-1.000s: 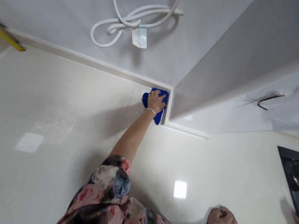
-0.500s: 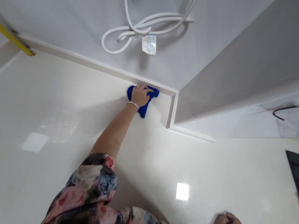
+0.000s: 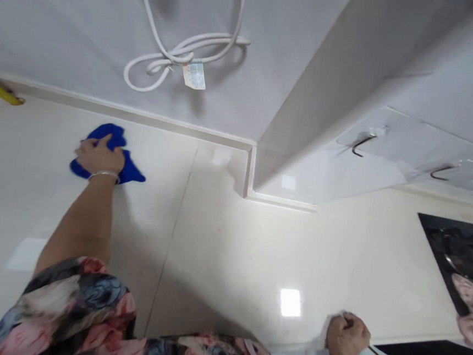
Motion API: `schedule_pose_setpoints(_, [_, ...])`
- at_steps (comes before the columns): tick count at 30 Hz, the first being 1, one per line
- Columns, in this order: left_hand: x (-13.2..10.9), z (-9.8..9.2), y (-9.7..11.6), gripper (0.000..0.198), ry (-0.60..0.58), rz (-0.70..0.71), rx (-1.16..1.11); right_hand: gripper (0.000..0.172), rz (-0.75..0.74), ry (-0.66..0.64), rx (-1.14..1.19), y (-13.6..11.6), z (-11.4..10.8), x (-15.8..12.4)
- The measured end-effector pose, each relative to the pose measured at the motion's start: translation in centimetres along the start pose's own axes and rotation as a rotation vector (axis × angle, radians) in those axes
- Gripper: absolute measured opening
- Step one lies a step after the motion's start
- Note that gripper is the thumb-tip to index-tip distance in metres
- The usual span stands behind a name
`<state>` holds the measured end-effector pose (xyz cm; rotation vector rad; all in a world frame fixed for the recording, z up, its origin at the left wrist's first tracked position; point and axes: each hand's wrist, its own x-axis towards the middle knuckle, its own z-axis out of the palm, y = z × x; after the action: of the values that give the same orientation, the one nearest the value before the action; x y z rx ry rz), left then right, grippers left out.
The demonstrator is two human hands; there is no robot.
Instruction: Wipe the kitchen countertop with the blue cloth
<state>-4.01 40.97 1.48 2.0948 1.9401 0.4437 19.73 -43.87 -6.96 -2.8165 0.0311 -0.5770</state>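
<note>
My left hand (image 3: 101, 157) presses a bunched blue cloth (image 3: 131, 171) flat against the glossy cream countertop (image 3: 214, 242). Its fingers are bent over the cloth, whose edges spread out on both sides, and a thin bracelet (image 3: 105, 174) circles the wrist. Curled into a fist, my right hand (image 3: 349, 334) rests at the front edge of the counter at lower right. A small dark gap shows between its thumb and fingers, with nothing seen in it.
A looped white cable (image 3: 185, 49) with a paper label hangs on the back wall. Two hooks (image 3: 361, 144) are on the wall section at right. A black hob (image 3: 458, 246) lies at far right, and a yellow pipe (image 3: 0, 88) meets the counter at left.
My left hand has slid the blue cloth leftward along the counter, away from the wall corner. The view has shifted right, bringing more of the hob and a second hook into sight.
</note>
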Motion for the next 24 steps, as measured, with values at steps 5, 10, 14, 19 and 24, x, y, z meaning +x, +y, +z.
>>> schedule_pose_setpoints(5, [-2.2,-3.0,-5.6,0.063,-0.035,-0.037,0.052,0.012,-0.024,0.078,0.002,-0.5,0.0,0.2])
schedule_pose_setpoints(10, [-6.8,-2.6,-5.6,0.061,-0.020,0.056,0.068,0.012,0.040,0.077,0.020,-1.7,-0.1,0.1])
schedule_pose_setpoints(14, [-11.5,-2.2,-5.0,0.061,-0.026,0.221,0.091,0.013,0.038,0.085,0.045,-2.3,-0.2,0.0])
schedule_pose_setpoints(19, [-19.2,-1.6,-2.3,0.063,-0.115,0.463,0.095,0.015,0.092,0.095,0.052,-2.8,0.1,-0.1])
schedule_pose_setpoints(24, [-29.0,0.1,2.4,0.063,-0.208,0.712,0.021,0.019,0.148,0.075,0.067,-3.2,0.3,-0.1])
